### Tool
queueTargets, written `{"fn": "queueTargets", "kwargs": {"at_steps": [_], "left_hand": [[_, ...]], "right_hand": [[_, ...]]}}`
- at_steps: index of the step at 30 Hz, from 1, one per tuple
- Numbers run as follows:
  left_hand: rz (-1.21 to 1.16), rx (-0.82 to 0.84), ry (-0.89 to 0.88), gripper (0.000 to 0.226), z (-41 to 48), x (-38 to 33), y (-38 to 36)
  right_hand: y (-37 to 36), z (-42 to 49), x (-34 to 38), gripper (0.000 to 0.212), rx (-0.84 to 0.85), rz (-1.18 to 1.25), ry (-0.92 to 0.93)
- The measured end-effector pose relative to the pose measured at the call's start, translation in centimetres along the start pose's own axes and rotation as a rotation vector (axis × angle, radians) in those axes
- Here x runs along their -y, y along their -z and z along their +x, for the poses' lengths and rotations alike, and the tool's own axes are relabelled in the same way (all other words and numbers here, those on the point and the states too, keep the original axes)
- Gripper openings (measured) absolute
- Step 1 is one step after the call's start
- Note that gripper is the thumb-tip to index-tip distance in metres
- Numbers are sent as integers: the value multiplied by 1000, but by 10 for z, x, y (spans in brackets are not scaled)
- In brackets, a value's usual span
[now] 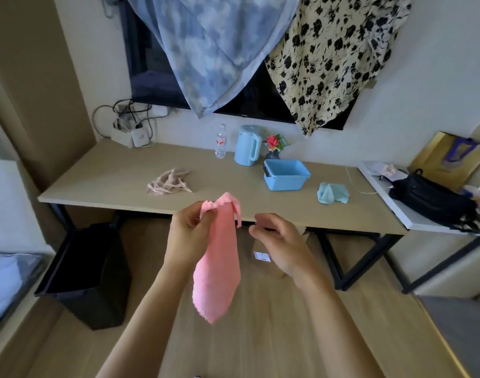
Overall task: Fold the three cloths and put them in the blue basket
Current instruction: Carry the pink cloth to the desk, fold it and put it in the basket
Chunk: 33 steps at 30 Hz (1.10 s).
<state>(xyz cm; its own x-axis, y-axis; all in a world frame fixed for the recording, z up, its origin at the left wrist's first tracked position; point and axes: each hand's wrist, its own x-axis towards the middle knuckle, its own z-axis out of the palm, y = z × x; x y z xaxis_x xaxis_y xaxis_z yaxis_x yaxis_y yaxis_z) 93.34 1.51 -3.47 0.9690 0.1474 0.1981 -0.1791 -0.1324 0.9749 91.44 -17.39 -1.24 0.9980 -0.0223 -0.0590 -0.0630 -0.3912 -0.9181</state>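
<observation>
Our left hand (pixel 191 227) pinches the pink cloth (pixel 217 268) at its top, our right hand (pixel 277 241) hovers near it empty, loosely curled, so a slack pinch may drop it

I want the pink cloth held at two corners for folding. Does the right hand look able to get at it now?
Probably yes. The right hand holds nothing and hovers beside the pink cloth, which hangs from the left hand; nothing lies between them.
</observation>
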Motion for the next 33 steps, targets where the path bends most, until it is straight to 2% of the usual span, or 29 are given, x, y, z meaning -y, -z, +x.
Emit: {"fn": "queueTargets", "kwargs": {"at_steps": [3, 8, 11, 15, 17, 19, 22, 26, 27, 29, 33], "left_hand": [[26, 8, -4, 30, 63, 14, -19], [70, 54, -3, 52, 153, 32, -44], [86, 56, 28, 42, 200, 49, -58], [94, 36, 56, 26, 267, 76, -81], [135, 12, 43, 33, 302, 89, -94], [164, -7, -8, 47, 337, 91, -108], [223, -6, 19, 47, 381, 100, -123], [284, -19, 47, 52, 430, 101, -133], [330, -40, 29, 51, 439, 104, -134], [381, -47, 32, 33, 457, 106, -134], [387, 41, 49, 15, 505, 119, -123]], "right_hand": [[5, 66, 2, 42, -15, 0, -16], [10, 163, -3, 41, -22, 38, -32], [9, 223, -10, 39, 14, 42, -27], [6, 314, -25, 40, 92, 48, 11], [6, 361, -29, 39, 161, 70, 47], [8, 408, -29, 25, 233, 70, 123], [8, 470, -30, 12, 290, 22, 205], [10, 541, -26, 19, 344, 19, 228], [11, 555, -26, 19, 367, 20, 224], [13, 579, -27, 22, 394, 17, 216], [23, 612, -22, 26, 400, 49, 172]]}}
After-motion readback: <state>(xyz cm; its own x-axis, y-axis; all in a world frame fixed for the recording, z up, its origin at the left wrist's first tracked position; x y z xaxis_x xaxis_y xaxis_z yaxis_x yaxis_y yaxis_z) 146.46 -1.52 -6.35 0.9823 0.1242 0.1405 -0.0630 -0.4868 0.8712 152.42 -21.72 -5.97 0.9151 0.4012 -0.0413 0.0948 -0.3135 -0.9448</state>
